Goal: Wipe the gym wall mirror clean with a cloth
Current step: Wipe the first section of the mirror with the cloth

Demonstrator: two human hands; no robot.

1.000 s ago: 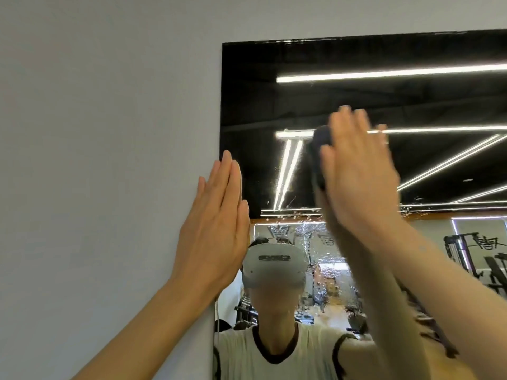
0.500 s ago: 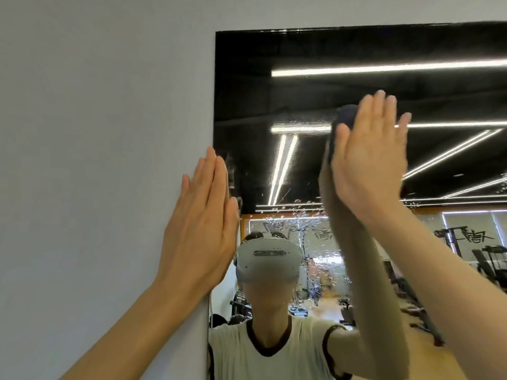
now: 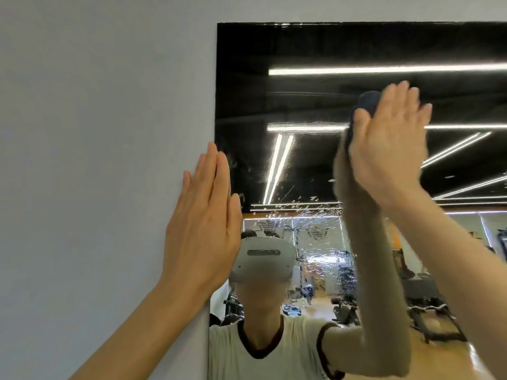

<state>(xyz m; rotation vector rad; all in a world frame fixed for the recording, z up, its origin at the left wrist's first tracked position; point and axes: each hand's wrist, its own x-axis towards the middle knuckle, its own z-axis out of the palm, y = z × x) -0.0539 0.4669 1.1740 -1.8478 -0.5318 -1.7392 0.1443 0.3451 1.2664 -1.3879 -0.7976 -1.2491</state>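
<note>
Right hand (image 3: 389,144), flat, pressing dark cloth (image 3: 366,101) on mirror (image 3: 301,91) at upper right; droplets (image 3: 315,215) below, toward centre; left hand (image 3: 203,229) flat, empty, on wall (image 3: 96,133).

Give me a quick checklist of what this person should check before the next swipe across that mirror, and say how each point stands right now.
1. Cloth against the glass: ok. The right hand presses the dark cloth flat on the mirror.
2. Hold on the cloth: cannot tell. The hand covers most of it.
3. Body braced: ok. The left hand lies flat across the mirror's left edge, partly on the grey wall.
4. Work left: not ok. Droplets cover the glass lower down.
5. Upper glass clean: cannot tell. Faint streaks may be smears or reflections.
</note>
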